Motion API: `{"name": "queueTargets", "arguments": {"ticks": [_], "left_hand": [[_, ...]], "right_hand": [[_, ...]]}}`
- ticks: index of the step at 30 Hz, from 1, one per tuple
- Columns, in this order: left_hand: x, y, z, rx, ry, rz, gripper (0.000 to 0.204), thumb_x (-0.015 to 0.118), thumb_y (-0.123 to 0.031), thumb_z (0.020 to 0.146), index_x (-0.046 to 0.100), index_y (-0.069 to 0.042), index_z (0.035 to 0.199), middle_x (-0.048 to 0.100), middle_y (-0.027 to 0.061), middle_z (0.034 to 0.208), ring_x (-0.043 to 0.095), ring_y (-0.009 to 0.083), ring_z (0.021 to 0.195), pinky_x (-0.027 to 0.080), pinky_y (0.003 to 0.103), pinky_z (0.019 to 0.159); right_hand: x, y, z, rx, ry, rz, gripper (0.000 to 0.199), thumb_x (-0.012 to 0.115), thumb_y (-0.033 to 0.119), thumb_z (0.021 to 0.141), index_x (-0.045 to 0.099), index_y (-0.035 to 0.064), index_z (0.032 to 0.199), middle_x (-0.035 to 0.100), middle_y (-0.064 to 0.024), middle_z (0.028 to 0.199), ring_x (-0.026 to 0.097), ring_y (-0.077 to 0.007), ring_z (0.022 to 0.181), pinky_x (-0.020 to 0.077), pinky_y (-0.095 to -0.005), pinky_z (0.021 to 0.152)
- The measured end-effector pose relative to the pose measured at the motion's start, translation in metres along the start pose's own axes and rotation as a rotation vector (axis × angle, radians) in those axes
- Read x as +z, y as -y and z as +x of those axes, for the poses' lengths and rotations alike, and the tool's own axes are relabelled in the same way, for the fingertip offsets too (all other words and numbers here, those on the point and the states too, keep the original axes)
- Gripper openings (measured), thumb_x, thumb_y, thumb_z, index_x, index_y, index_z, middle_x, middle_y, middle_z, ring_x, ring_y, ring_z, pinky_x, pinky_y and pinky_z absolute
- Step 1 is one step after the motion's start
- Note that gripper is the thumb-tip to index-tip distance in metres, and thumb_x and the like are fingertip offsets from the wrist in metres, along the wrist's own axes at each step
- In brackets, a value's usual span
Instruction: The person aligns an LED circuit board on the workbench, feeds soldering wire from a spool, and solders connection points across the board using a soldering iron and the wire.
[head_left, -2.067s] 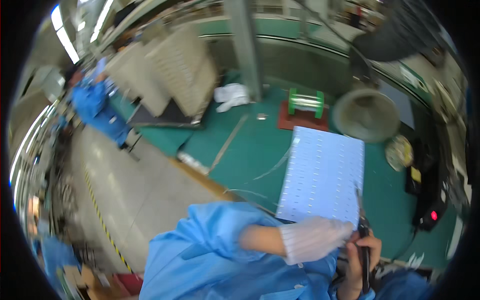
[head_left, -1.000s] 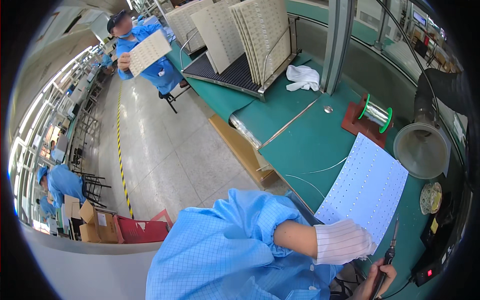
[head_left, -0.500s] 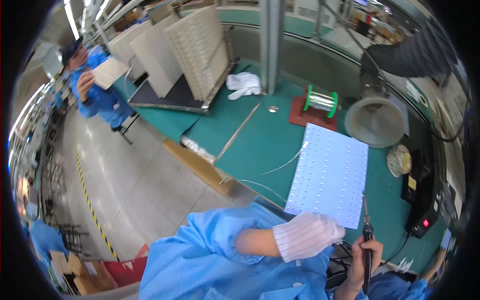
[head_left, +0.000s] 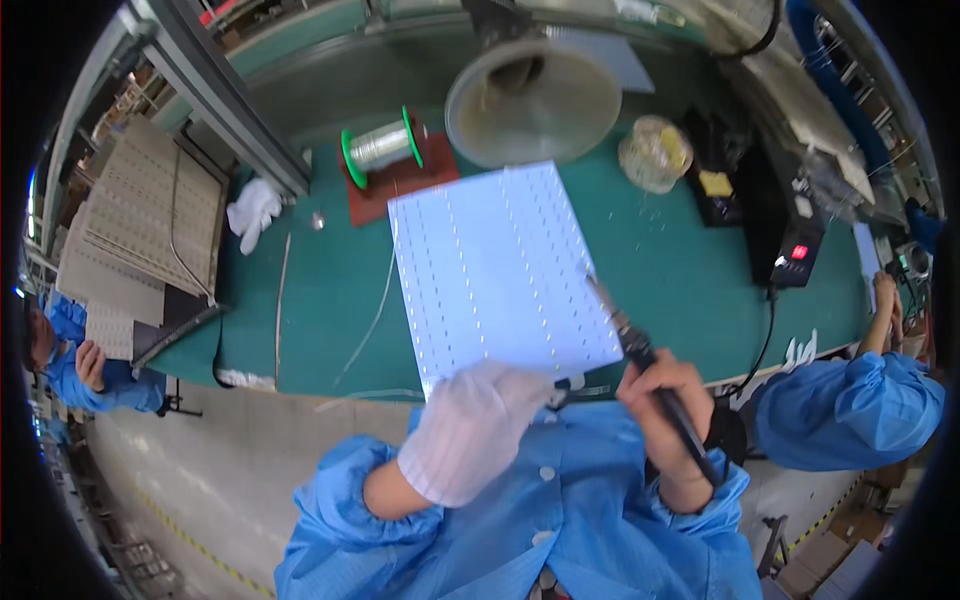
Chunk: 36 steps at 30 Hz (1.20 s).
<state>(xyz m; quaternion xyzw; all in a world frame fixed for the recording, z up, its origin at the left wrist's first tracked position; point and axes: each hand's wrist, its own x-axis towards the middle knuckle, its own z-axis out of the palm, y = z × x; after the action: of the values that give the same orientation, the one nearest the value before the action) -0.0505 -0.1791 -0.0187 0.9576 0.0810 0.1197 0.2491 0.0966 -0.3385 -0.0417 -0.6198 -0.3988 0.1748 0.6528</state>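
Note:
A white board [head_left: 500, 270] with rows of small marks lies tilted in front of me on the green bench. My left hand [head_left: 475, 430], in a white striped glove, is closed at its near edge; the glove hides what the fingers grip. In my bare right hand [head_left: 670, 405] is a black-handled soldering iron [head_left: 683, 418], held like a pen. Its metal tip reaches over the board's right edge. A thin wire [head_left: 378, 318] runs along the left side of the board, below a solder wire spool [head_left: 382, 146] with green flanges on a red-brown stand [head_left: 400, 195].
A wide funnel-shaped hood [head_left: 533, 105] hangs behind the board. To the right are a round tub [head_left: 655, 155] and a black soldering station [head_left: 790, 225] with a red light. A rack of panels [head_left: 150, 210] and a white glove [head_left: 253, 212] are left. Co-workers sit on both sides.
My view has swung right, so the board, spool and hood now appear further left. Both hands keep their places at the board, the soldering iron still in my right hand.

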Motion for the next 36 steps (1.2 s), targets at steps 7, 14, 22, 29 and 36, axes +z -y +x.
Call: {"name": "queueTargets", "arguments": {"ticks": [7, 14, 22, 29, 36], "left_hand": [[0.008, 0.016, 0.012, -0.242, -0.212, 0.157, 0.018, 0.062, -0.002, 0.067, 0.061, -0.005, 0.085, 0.061, 0.0042, 0.088, 0.055, 0.0259, 0.080, 0.046, 0.037, 0.068], [0.015, 0.029, 0.035, -0.188, -0.175, 0.200, 0.024, 0.065, -0.003, 0.065, 0.056, -0.004, 0.087, 0.059, 0.0083, 0.085, 0.053, 0.0287, 0.076, 0.044, 0.038, 0.067], [0.007, 0.030, 0.049, -0.224, 0.098, 0.216, 0.022, 0.061, -0.007, 0.069, 0.055, -0.002, 0.089, 0.053, 0.0155, 0.071, 0.051, 0.0316, 0.066, 0.043, 0.040, 0.061], [0.014, 0.036, 0.050, -0.246, 0.028, 0.146, 0.024, 0.061, -0.007, 0.069, 0.056, -0.003, 0.092, 0.055, 0.0137, 0.075, 0.051, 0.0303, 0.066, 0.043, 0.040, 0.061], [0.015, 0.038, 0.047, -0.285, 0.087, 0.176, 0.027, 0.060, -0.006, 0.068, 0.056, -0.003, 0.095, 0.055, 0.0129, 0.076, 0.050, 0.0299, 0.066, 0.043, 0.040, 0.063]], "right_hand": [[-0.011, -0.011, 0.010, -0.075, 0.038, -0.080, 0.021, 0.061, -0.002, 0.082, 0.054, 0.0013, 0.102, 0.058, -0.0133, 0.086, 0.054, -0.0186, 0.076, 0.0433, -0.0285, 0.067], [-0.018, -0.022, 0.017, -0.169, 0.027, -0.411, 0.033, 0.065, 0.013, 0.083, 0.051, 0.0011, 0.111, 0.055, -0.0142, 0.089, 0.053, -0.0211, 0.080, 0.0425, -0.0311, 0.072], [-0.016, -0.023, 0.015, 0.037, -0.087, 0.009, 0.028, 0.063, 0.020, 0.085, 0.046, 0.0010, 0.097, 0.053, -0.0119, 0.076, 0.050, -0.0152, 0.067, 0.0436, -0.0266, 0.062], [-0.018, -0.033, 0.019, -0.048, 0.046, -0.097, 0.027, 0.064, 0.015, 0.083, 0.047, 0.0008, 0.097, 0.054, -0.0114, 0.075, 0.049, -0.0152, 0.067, 0.0412, -0.0272, 0.062], [-0.014, -0.037, 0.019, -0.015, 0.037, -0.099, 0.029, 0.065, 0.017, 0.082, 0.047, 0.0006, 0.097, 0.054, -0.0107, 0.074, 0.048, -0.0153, 0.068, 0.0395, -0.0275, 0.061]]}}
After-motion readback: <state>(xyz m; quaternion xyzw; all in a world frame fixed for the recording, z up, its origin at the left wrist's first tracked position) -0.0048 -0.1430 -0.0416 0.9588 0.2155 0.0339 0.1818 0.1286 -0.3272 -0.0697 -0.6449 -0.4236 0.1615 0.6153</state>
